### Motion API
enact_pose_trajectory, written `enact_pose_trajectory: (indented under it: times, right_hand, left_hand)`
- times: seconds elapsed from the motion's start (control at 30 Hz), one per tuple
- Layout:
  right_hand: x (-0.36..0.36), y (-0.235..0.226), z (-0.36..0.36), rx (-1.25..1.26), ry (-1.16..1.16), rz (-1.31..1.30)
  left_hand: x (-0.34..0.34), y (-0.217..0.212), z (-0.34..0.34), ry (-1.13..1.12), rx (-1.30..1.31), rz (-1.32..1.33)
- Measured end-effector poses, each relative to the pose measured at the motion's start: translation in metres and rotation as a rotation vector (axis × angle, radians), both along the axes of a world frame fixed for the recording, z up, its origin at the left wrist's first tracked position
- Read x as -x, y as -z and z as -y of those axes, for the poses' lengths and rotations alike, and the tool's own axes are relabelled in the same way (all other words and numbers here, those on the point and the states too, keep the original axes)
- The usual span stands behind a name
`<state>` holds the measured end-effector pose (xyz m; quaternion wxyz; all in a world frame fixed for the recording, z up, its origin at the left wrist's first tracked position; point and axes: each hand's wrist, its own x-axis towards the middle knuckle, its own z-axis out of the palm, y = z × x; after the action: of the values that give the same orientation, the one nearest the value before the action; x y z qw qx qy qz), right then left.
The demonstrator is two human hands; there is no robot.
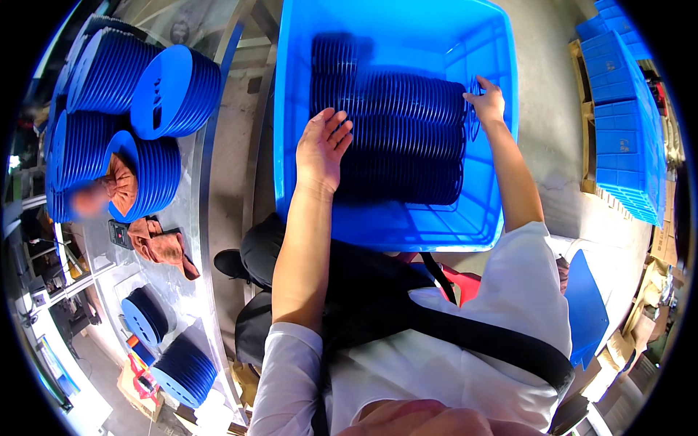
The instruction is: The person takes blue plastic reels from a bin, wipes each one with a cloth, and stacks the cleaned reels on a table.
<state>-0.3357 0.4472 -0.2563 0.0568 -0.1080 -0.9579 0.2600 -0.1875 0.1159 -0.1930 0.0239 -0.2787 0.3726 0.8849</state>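
Sideways in the bin (502,102) lies the disc row (403,138), its long axis running left to right; left hand (322,149) rests flat and spread on its near end, right hand (487,102) pinches the far-end disc

A bright blue crate (396,218) is seen at upper centre, filled with darker blue ribbed discs (407,138). Stacks of the same blue discs (156,94) are shown at upper left, beside a rust-orange cloth (163,247). White sleeves (291,378) and a black strap (472,334) are seen at the bottom. Blue crates (625,131) are stacked at upper right.
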Motion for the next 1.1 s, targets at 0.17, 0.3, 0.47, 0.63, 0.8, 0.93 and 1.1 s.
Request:
enact_pose_trajectory:
  times: [0.17,0.3,0.47,0.63,0.8,0.93,1.1]
  right_hand:
    - [0.014,0.034,-0.016,0.153,0.062,0.092]
    - [0.028,0.043,-0.028,0.257,0.026,0.127]
    - [0.026,0.029,-0.017,-0.169,-0.141,0.117]
    - [-0.020,0.044,-0.002,-0.394,-0.223,-0.200]
    - [-0.057,0.101,0.000,-0.281,-0.179,-0.039]
    - [-0.023,0.127,0.019,-0.140,-0.070,0.186]
    - [-0.012,0.122,0.041,-0.387,0.055,0.292]
  left_hand:
    - [0.001,0.001,0.003,-0.014,0.036,-0.002]
    - [0.002,-0.006,-0.002,-0.005,0.055,-0.008]
    - [0.002,-0.004,-0.002,-0.008,0.043,-0.013]
    - [0.002,-0.007,-0.004,-0.014,0.063,-0.018]
    - [0.001,-0.008,-0.012,0.018,0.045,-0.037]
    - [0.002,-0.003,-0.012,0.040,0.036,-0.023]
    - [0.001,0.002,-0.016,0.022,0.072,0.005]
